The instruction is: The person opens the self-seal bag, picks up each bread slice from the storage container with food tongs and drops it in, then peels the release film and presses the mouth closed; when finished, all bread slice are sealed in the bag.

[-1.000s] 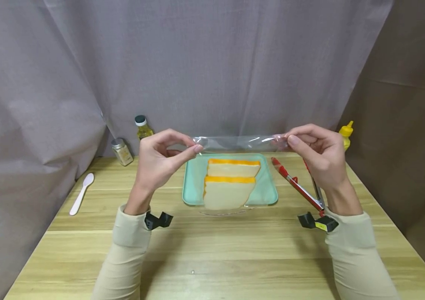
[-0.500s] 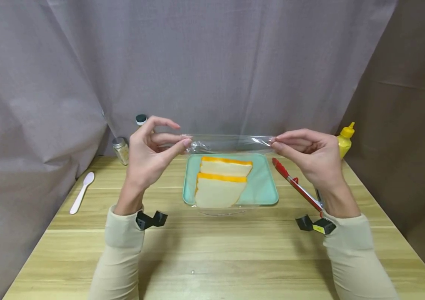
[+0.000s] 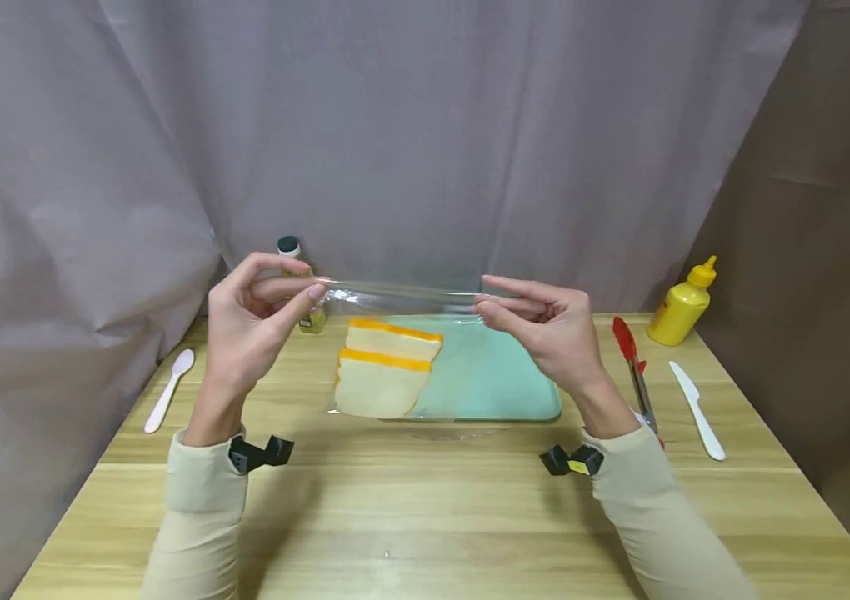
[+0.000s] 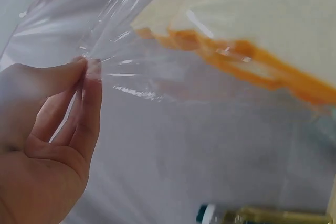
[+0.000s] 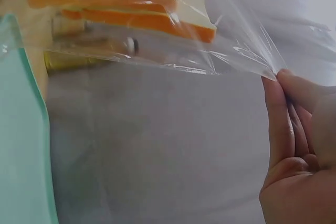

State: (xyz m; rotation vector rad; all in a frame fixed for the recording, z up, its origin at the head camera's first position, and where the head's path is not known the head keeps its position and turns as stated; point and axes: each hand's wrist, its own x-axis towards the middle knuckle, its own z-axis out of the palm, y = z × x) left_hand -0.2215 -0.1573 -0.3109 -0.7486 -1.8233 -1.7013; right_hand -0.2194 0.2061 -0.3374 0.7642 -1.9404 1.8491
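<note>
Pinching the top edge of the clear plastic bag [image 3: 402,293] between thumb and fingertips, my left hand [image 3: 248,325] takes one corner and my right hand [image 3: 545,329] the other, stretching it taut above the teal tray [image 3: 500,383]. Two sandwich halves [image 3: 383,375] hang inside, over the tray's left end. Behind my left fingers stands a small bottle [image 3: 297,283], its label half hidden and unreadable. No writing shows on the yellow squeeze bottle [image 3: 683,304].

Long cream sleeves [image 3: 196,508] to the wrists, bare hands, small black clip-on cameras [image 3: 260,453] at both cuffs, right one yellow-marked
</note>
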